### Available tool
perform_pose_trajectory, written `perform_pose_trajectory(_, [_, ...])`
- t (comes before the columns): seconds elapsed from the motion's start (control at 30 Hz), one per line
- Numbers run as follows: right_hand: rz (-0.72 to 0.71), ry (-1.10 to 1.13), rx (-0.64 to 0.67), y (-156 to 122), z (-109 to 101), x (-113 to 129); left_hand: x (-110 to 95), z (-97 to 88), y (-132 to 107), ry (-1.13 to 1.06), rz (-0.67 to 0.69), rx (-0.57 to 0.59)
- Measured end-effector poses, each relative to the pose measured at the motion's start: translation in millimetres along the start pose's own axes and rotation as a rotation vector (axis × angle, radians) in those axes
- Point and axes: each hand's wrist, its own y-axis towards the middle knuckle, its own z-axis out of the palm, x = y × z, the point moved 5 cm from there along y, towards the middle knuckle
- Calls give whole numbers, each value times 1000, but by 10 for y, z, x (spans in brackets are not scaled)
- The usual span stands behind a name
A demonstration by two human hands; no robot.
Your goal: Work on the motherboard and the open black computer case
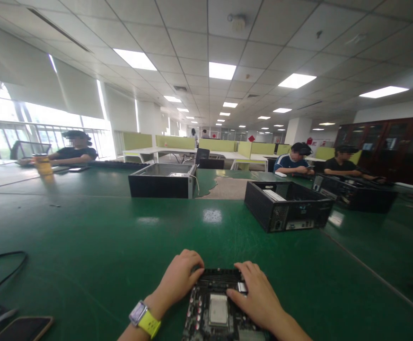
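Note:
A black computer motherboard (213, 308) with a silver processor in its middle lies flat on the green table (96, 237), at the near edge. My left hand (180, 279), with a yellow-strapped watch on its wrist, rests curled on the board's far left corner. Across from it, my right hand (256, 293) lies over the board's right side, thumb near the processor and fingers bent down onto the far edge. Both hands press on the board; the fingertips are partly hidden.
Two open black computer cases stand beyond, one at centre (162, 181) and one to the right (287, 206). A phone (23, 327) and a black cable (4, 274) lie at the near left. A yellow cup (43, 164) stands at the far left. Three people sit at the table's far side.

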Motion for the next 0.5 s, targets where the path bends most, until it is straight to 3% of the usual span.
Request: perform_pose_trajectory(0.5, [-7,24,-30,17,28,-35,78,-71,-4,-6,-2,-23])
